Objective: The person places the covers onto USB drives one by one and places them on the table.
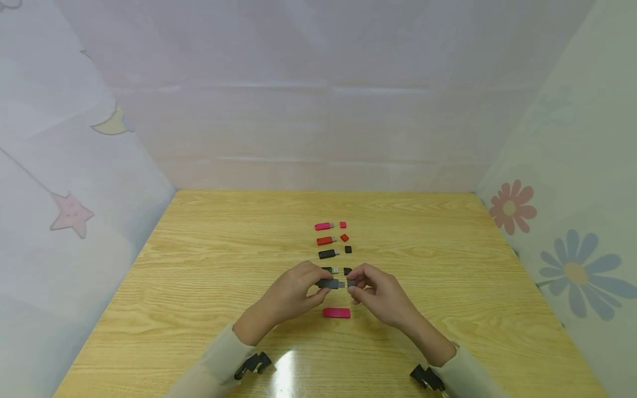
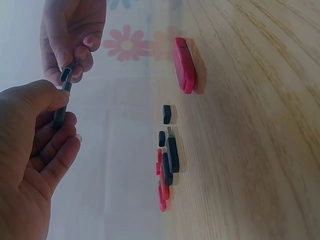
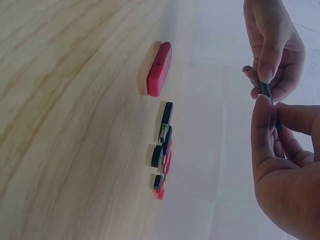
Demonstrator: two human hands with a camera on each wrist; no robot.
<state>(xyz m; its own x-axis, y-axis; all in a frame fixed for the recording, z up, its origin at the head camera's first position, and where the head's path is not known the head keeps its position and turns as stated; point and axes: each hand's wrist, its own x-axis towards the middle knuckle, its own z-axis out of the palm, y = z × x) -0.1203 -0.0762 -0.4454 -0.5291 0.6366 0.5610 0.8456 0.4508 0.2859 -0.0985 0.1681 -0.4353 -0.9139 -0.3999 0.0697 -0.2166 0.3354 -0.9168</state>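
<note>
One pink star point(image 1: 72, 216) and one yellow crescent moon point(image 1: 111, 122) decorate the pale wall point(image 1: 30, 265) at far left, beside a yellowish, wood-grained counter point(image 1: 209, 249). From the lower left a cream long sleeve point(image 1: 219, 351), with a small black fitting at its cuff, leads to a person's bare left hand point(image 1: 298, 290). Its thumb and fingers pinch a slim, dark grey USB stick point(image 1: 328, 283), held in the air above the middle of the counter, its metal plug pointing right. Around it, in a column running away from the person, lie more sticks: nearest, a rounded, bright pink oblong stick point(image 1: 337, 313); beyond the hands, a black stick point(image 1: 328, 270) partly hidden by the left hand, a second black stick point(image 1: 327, 254), a red stick point(image 1: 325, 241) and, farthest, a slim pink stick point(image 1: 322, 226). These four have bare metal plugs facing right, each with a small cap of its own colour lying just beyond the tip. Further right, the bare right hand point(image 1: 382, 293) pinches a small dark grey cap point(image 1: 351, 283) in line with the held plug; whether the two touch is unclear. At far right, a red-petalled flower point(image 1: 512, 207) and a larger blue-petalled flower point(image 1: 577, 271) decorate another pale wall point(image 1: 592, 138).
</note>
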